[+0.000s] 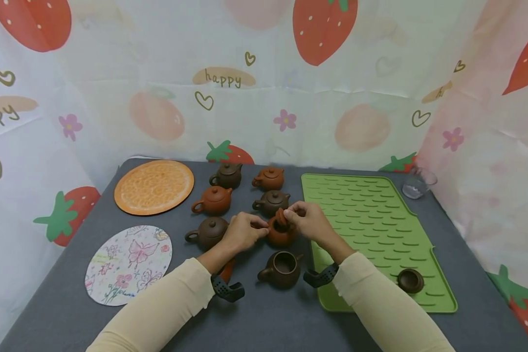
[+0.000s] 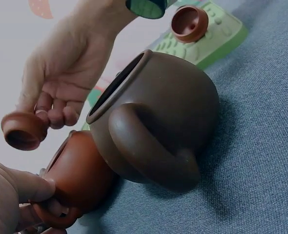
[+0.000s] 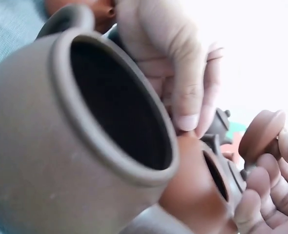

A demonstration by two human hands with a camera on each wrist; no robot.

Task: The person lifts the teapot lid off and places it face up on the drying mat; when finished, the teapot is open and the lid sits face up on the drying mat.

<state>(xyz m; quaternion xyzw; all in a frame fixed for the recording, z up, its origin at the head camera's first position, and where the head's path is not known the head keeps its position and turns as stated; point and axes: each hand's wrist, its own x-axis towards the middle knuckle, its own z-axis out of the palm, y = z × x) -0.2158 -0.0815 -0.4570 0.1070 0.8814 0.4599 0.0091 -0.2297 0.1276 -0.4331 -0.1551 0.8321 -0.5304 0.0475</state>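
My left hand [image 1: 243, 231] pinches the handle of a small reddish-brown teapot [image 1: 282, 238], whose top is uncovered. The teapot's lid [image 2: 23, 131] is held in my right hand [image 1: 311, 223] between thumb and fingers, tilted and raised off the opening. Nearer to me sits a dark brown teapot [image 1: 276, 272] without a lid, its dark opening plain in the right wrist view. A dark lid [image 1: 410, 281] lies with its hollow side up on the green mat [image 1: 356, 205]. Part of an orange teapot [image 1: 227, 270] shows beneath my left wrist; the rest is hidden.
Several lidded teapots, among them a dark one [image 1: 210, 231] and an orange one [image 1: 215, 200], stand left of and behind the hands. A round orange mat [image 1: 154, 187] and a butterfly-patterned mat [image 1: 127, 266] lie on the left. At back right stands a clear glass jug [image 1: 415, 185].
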